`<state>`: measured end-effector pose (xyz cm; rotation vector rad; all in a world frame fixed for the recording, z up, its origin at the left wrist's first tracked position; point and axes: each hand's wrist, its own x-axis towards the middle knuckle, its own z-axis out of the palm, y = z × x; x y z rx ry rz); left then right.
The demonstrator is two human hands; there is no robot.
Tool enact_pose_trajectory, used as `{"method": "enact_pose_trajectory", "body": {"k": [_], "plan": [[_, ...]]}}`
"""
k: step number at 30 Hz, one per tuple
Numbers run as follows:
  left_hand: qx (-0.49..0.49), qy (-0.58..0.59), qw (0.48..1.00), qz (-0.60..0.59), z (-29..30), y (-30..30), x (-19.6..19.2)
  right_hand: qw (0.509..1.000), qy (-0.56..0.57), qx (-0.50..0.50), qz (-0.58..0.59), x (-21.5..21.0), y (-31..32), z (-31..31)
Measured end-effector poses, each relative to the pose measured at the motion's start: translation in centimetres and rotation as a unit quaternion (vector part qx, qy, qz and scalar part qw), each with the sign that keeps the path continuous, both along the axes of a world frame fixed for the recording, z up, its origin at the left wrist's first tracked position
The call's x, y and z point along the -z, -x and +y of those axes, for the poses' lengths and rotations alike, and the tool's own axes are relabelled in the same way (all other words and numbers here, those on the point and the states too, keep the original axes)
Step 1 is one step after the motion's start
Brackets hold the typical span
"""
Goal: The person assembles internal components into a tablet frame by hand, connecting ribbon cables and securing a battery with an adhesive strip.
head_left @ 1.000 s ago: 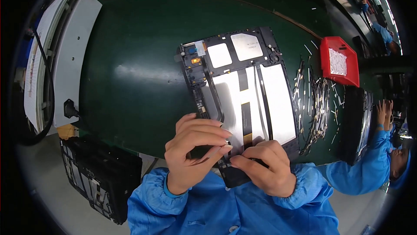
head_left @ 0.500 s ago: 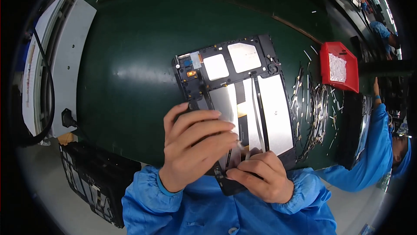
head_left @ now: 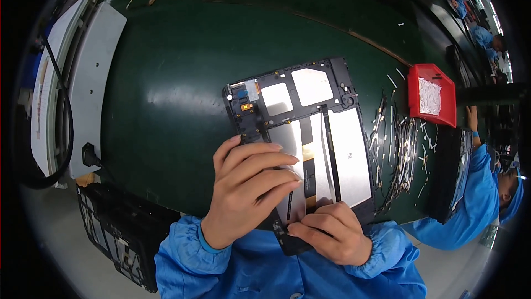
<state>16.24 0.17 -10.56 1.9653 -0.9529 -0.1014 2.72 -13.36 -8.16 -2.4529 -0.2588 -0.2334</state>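
Observation:
A black tablet housing with silvery metal panels lies tilted on the green table in front of me. Its upper part carries small circuit pieces, and a dark strip runs down between the panels. My left hand reaches over the housing's left side, fingers stretched out and slightly apart, the fingertips above or on the metal. My right hand is closed at the lower edge, thumb and finger pinched together near the bottom left corner. What that pinch holds, if anything, is hidden by the fingers.
On the right lie a pile of thin strips and a red bin holding white scraps. Dark stacked panels stand beside a co-worker in a blue sleeve. A pale metal box and a black crate are at left.
The small pale piece seen between my hands is out of sight now. My left fingers have spread a little, and my right hand has shifted slightly. The whole view sits slightly lower.

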Motion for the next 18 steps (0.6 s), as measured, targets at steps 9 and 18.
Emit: {"method": "enact_pose_trajectory", "body": {"k": [9, 18], "plan": [[0.0, -0.02, 0.999, -0.032, -0.1, 0.1, -0.3, 1.0, -0.001, 0.001, 0.011, -0.1, 0.3, 0.0], [-0.013, 0.039, 0.999, 0.0, 0.7, 0.3, 0.8, 1.0, 0.025, 0.011, -0.006, 0.0, 0.1, 0.2]]}}
